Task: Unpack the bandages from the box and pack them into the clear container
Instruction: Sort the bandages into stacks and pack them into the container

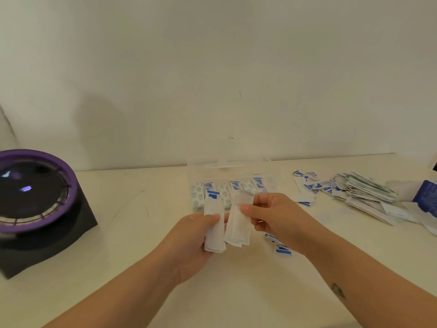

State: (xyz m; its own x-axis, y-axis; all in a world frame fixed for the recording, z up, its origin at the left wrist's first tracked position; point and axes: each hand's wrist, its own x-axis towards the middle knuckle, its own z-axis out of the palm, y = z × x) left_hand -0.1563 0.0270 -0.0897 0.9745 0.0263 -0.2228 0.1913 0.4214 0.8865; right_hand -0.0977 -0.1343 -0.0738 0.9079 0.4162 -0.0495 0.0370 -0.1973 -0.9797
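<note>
My left hand (189, 242) grips a small stack of white wrapped bandages (214, 223) with a blue end on top. My right hand (274, 216) pinches a second bunch of white bandages (237, 229) right beside the first. Both hands hover just in front of the clear container (196, 176), which stands open with its lid up against the wall and holds rows of blue-and-white bandages (234, 188). A loose heap of bandages (354, 190) lies to the right on the table. The blue box (425, 195) sits at the right edge, partly cut off.
A black block with a purple-rimmed round device (35, 192) stands at the left of the cream table (142, 233). A few stray bandages (282, 249) lie under my right wrist. The wall rises directly behind the container.
</note>
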